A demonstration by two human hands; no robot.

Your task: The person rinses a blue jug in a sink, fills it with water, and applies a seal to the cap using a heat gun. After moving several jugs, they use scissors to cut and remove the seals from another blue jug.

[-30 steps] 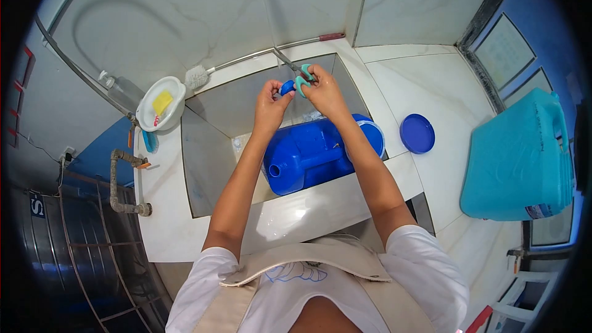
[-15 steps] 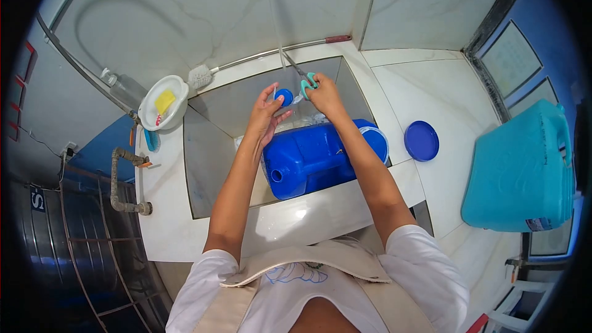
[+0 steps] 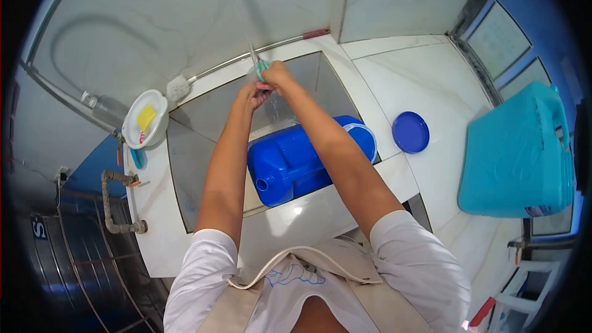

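Observation:
Over the back of the sink, my right hand (image 3: 276, 75) is closed on the teal-handled scissors (image 3: 261, 69), whose blades point up toward the wall. My left hand (image 3: 251, 95) is close below it, with fingers bent near the right hand; whatever it holds is hidden. Water falls beneath the hands. A blue jug (image 3: 290, 159) lies on its side in the sink (image 3: 203, 142), its open mouth facing me. Beside its right end is a round blue container (image 3: 362, 140) with a pale rim, partly behind my right forearm.
A blue lid (image 3: 411, 132) lies on the right counter, near a large teal jerrycan (image 3: 515, 151). At the left stand a white basin (image 3: 145, 120) with a yellow sponge and a clear bottle (image 3: 108, 110). A long-handled brush (image 3: 179, 88) rests along the back ledge.
Both hands have moved left and closer together, and the scissors have moved with the right hand. The blue cap earlier in my left hand no longer shows. The view has shifted slightly.

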